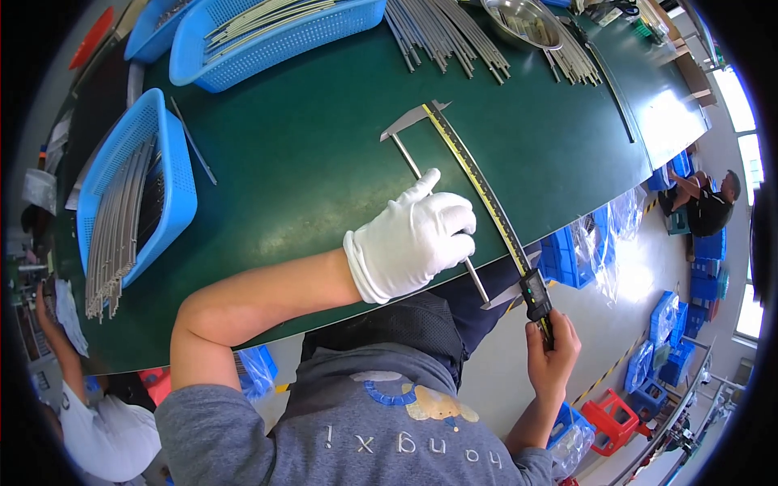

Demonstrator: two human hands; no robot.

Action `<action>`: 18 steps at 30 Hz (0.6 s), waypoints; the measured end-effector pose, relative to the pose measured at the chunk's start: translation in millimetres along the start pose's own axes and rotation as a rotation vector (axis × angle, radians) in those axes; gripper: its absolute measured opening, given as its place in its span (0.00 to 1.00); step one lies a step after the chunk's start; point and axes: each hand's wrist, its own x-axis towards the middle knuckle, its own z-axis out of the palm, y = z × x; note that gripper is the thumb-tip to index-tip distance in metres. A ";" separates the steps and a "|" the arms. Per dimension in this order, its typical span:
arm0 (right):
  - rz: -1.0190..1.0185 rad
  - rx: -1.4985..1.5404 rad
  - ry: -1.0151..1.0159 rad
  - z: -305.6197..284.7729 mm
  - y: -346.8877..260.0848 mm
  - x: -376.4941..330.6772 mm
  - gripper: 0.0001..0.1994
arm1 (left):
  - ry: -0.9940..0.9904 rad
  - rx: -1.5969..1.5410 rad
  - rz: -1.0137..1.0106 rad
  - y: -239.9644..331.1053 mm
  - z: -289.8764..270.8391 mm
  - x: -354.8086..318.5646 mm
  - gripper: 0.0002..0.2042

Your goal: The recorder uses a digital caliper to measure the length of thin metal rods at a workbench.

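A white glove covers my left hand, which is closed around the middle of a thin metal rod. The rod slants from the green table toward my lap, past the table's near edge. Alongside it on the right runs a long digital caliper with a yellow and black scale. Its far jaw is by the rod's far end and its sliding jaw by the near end; whether both touch is too small to tell. My bare right hand grips the caliper at the near end, below the black display unit.
On the green table, a blue basket of rods stands left and another blue basket farther back. Loose rods and a metal bowl lie at the far side. One person sits at right; another is at left.
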 end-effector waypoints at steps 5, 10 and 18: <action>-0.028 0.004 0.007 0.1 1.6 -1.3 0.14 | 0.017 0.012 -0.011 0.9 1.0 -0.8 0.08; 0.081 -0.001 -0.065 -4.9 -1.3 -2.3 0.15 | -0.007 0.030 -0.013 -0.2 0.2 1.1 0.08; -0.001 -0.019 0.001 1.2 0.6 -0.3 0.16 | -0.004 0.072 -0.056 0.7 -6.2 4.2 0.07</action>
